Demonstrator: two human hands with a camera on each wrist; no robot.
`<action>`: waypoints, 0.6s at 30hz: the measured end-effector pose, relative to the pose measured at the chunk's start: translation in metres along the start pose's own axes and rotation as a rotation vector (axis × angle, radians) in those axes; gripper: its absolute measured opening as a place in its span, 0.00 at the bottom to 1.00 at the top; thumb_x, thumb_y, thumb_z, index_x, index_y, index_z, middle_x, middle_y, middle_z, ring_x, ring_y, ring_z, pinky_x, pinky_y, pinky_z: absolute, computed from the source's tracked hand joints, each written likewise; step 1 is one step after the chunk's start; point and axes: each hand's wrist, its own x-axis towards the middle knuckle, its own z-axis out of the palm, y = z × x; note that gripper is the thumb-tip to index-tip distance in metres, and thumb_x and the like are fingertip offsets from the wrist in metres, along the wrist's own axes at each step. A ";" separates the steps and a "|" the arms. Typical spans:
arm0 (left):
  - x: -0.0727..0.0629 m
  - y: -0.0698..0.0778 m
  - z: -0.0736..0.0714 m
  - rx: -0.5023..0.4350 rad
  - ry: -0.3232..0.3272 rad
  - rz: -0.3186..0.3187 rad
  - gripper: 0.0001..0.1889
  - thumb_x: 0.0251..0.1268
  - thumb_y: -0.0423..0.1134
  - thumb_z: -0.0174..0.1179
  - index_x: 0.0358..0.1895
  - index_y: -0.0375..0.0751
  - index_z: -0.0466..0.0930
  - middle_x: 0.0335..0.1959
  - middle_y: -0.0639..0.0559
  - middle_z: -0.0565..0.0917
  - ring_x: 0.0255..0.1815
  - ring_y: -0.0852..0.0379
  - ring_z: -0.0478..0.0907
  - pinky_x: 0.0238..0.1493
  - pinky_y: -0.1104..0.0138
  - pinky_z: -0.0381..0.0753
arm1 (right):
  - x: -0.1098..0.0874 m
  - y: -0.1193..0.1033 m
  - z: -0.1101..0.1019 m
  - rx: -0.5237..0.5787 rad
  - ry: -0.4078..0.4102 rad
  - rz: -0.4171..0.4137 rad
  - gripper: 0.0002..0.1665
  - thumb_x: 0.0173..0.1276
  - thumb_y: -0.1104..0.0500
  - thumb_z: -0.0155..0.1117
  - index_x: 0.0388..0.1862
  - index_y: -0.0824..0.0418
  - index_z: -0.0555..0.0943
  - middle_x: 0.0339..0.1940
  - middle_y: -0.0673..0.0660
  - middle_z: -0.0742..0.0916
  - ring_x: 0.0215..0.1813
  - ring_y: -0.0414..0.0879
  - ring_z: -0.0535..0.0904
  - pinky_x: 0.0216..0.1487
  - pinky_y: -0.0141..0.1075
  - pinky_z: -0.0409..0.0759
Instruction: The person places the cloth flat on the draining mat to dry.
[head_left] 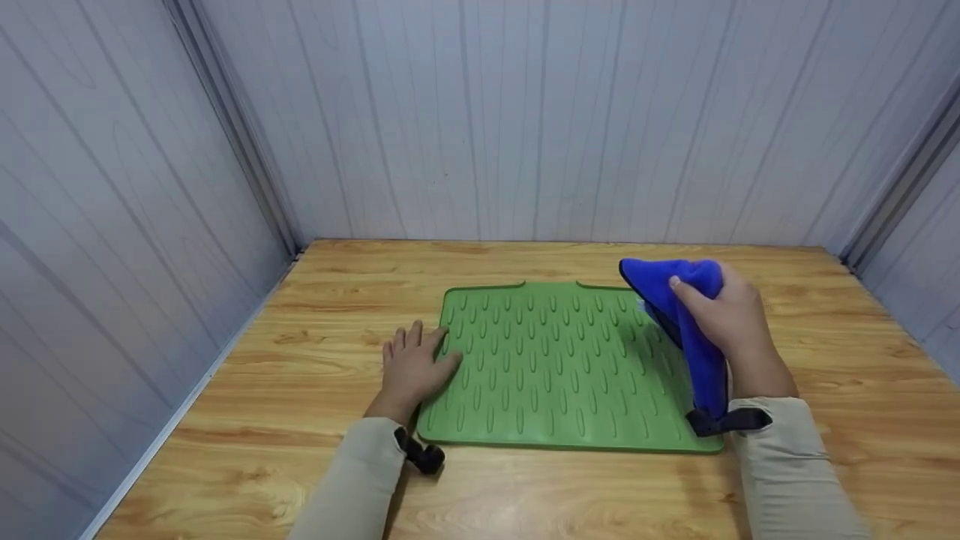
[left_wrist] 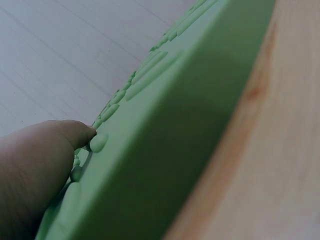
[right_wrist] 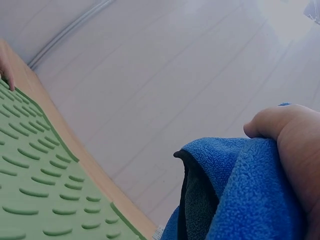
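A green ridged mat (head_left: 540, 420) with a raised rim lies flat on the wooden table. My left hand (head_left: 416, 369) rests on the mat's left edge, fingers spread and thumb over the ridges. In the left wrist view the thumb (left_wrist: 75, 134) touches the mat's surface (left_wrist: 135, 125). Above the mat's right side, my right hand (head_left: 731, 315) grips a blue cloth (head_left: 701, 360) with dark edging, its folds hanging down toward the wrist. The cloth (right_wrist: 250, 195) is bunched under the thumb in the right wrist view, where its dark underside shows.
The wooden table (head_left: 300, 390) extends around the mat on all sides. Pale panelled walls (head_left: 502, 120) stand behind it and to the left and right. Black straps with small mounts (head_left: 427, 457) sit at both wrists, over beige sleeves (head_left: 795, 472).
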 end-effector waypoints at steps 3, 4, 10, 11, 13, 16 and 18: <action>0.000 0.000 0.000 0.005 -0.003 -0.002 0.35 0.72 0.62 0.52 0.78 0.53 0.64 0.82 0.38 0.49 0.82 0.34 0.37 0.76 0.39 0.32 | 0.000 -0.002 0.005 0.002 0.001 -0.007 0.40 0.70 0.34 0.62 0.62 0.67 0.74 0.59 0.70 0.81 0.56 0.63 0.77 0.54 0.57 0.76; 0.000 0.001 0.000 0.005 -0.004 -0.003 0.35 0.72 0.62 0.52 0.78 0.53 0.64 0.82 0.38 0.49 0.82 0.34 0.37 0.76 0.39 0.32 | 0.000 -0.003 0.006 0.004 0.001 -0.007 0.40 0.70 0.34 0.62 0.61 0.67 0.75 0.58 0.70 0.81 0.55 0.62 0.77 0.53 0.57 0.77; 0.000 0.000 0.001 0.005 0.005 0.005 0.35 0.72 0.61 0.52 0.78 0.53 0.65 0.82 0.38 0.50 0.82 0.33 0.37 0.76 0.39 0.33 | 0.000 -0.008 0.015 0.020 -0.020 0.011 0.39 0.69 0.34 0.62 0.59 0.66 0.74 0.57 0.69 0.81 0.54 0.60 0.76 0.51 0.53 0.77; 0.000 0.000 0.001 0.003 0.005 0.007 0.34 0.73 0.61 0.52 0.78 0.53 0.65 0.82 0.38 0.50 0.82 0.33 0.37 0.76 0.39 0.33 | 0.000 -0.009 0.017 0.022 -0.020 0.007 0.39 0.69 0.34 0.62 0.59 0.66 0.75 0.57 0.69 0.81 0.54 0.60 0.76 0.51 0.54 0.77; 0.000 0.000 0.001 0.003 0.007 0.009 0.34 0.73 0.61 0.52 0.78 0.53 0.65 0.82 0.38 0.50 0.82 0.33 0.37 0.76 0.39 0.32 | 0.000 -0.012 0.020 0.025 -0.016 -0.007 0.38 0.69 0.35 0.63 0.59 0.66 0.75 0.58 0.69 0.81 0.55 0.61 0.77 0.52 0.54 0.76; -0.001 -0.001 0.001 -0.004 0.008 0.011 0.34 0.73 0.61 0.52 0.78 0.53 0.64 0.82 0.38 0.49 0.82 0.34 0.36 0.77 0.39 0.32 | -0.001 -0.016 0.026 0.030 -0.014 -0.027 0.38 0.69 0.36 0.64 0.60 0.67 0.76 0.58 0.70 0.82 0.55 0.62 0.77 0.54 0.55 0.76; -0.001 -0.001 0.001 -0.010 0.010 0.012 0.34 0.73 0.61 0.52 0.78 0.53 0.64 0.82 0.38 0.49 0.82 0.34 0.36 0.77 0.40 0.32 | -0.001 -0.019 0.030 0.029 -0.019 -0.034 0.38 0.69 0.36 0.64 0.60 0.66 0.76 0.58 0.70 0.82 0.56 0.62 0.77 0.55 0.57 0.76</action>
